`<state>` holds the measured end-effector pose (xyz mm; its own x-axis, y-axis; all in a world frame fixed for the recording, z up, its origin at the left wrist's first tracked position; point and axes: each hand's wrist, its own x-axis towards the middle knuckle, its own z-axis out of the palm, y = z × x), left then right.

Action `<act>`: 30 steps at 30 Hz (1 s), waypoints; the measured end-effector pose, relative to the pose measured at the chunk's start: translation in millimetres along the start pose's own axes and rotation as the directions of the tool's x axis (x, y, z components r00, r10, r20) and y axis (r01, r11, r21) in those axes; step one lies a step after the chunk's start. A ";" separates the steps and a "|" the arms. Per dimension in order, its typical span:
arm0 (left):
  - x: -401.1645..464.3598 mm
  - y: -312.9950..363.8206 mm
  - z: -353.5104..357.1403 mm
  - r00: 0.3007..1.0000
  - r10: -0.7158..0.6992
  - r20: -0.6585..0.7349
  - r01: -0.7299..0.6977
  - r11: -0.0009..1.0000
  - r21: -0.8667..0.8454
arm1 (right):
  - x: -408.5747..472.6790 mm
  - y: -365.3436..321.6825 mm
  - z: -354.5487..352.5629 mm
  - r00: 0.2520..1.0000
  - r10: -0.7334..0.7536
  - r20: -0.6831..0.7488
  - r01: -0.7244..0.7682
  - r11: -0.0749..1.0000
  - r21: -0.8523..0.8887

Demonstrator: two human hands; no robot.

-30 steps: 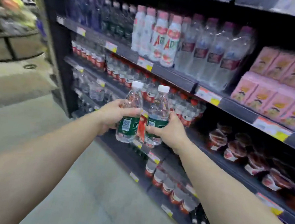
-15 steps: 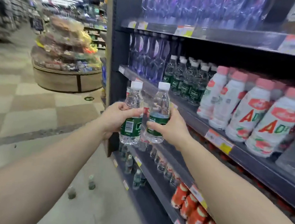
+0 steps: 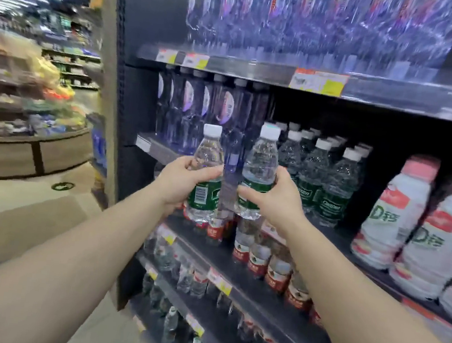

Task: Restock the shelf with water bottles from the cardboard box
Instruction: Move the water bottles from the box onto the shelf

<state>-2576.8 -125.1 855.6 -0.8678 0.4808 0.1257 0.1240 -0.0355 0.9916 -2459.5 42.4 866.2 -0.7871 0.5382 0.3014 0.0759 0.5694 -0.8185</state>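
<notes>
I hold two clear water bottles with white caps and green labels upright in front of the shelf. My left hand (image 3: 179, 184) grips the left bottle (image 3: 207, 169) round its label. My right hand (image 3: 275, 198) grips the right bottle (image 3: 260, 164) the same way. Both bottles hang in the air just before the dark shelf (image 3: 333, 234), close to a group of matching green-label bottles (image 3: 328, 180) that stand on it. The cardboard box is out of view.
Tall blue-tinted bottles (image 3: 195, 111) stand to the left on the same shelf, white milk-drink bottles (image 3: 421, 230) to the right. Red-label bottles (image 3: 263, 257) fill the shelf below. A round produce display (image 3: 21, 153) stands across the aisle at left.
My view has risen and closed in on the shelf. Both hands have carried their bottles up and toward the green-label row, and the bottles have moved a little apart.
</notes>
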 end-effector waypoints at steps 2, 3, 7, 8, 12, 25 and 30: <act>34.2 0.0 -11.4 0.997 -0.013 0.079 0.012 1.000 0.017 | 18.1 -8.3 5.6 0.990 0.080 -0.115 -0.076 0.996 0.040; 46.1 3.7 -15.6 0.992 -0.015 0.127 0.014 1.000 0.009 | 26.6 -11.6 8.3 0.980 0.107 -0.168 -0.099 0.994 0.052; 83.1 10.6 -30.4 0.973 -0.018 0.230 0.017 1.000 0.004 | 57.8 -15.8 23.4 0.914 0.200 -0.353 -0.168 0.978 0.120; 91.3 9.1 -32.2 0.970 -0.021 0.244 0.025 1.000 -0.014 | 63.8 -15.4 27.5 0.900 0.222 -0.375 -0.188 0.974 0.126; 111.4 0.3 -35.2 0.965 -0.021 0.260 0.039 0.997 -0.062 | 79.6 -10.5 47.8 0.880 0.245 -0.407 -0.237 0.969 0.071; 145.7 -14.7 -53.5 0.932 -0.026 0.362 0.047 0.998 -0.049 | 97.3 -0.8 94.9 0.843 0.344 -0.413 -0.421 0.900 -0.110; 164.2 -20.5 -61.0 0.906 -0.034 0.422 0.050 0.998 -0.027 | 92.3 -0.9 98.9 0.818 0.413 -0.400 -0.498 0.857 -0.135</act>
<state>-2751.2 -98.9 857.7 -0.5877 0.8063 0.0678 0.0672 -0.0348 0.9971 -2592.7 30.2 846.4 -0.3682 0.9239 0.1044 0.5394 0.3037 -0.7854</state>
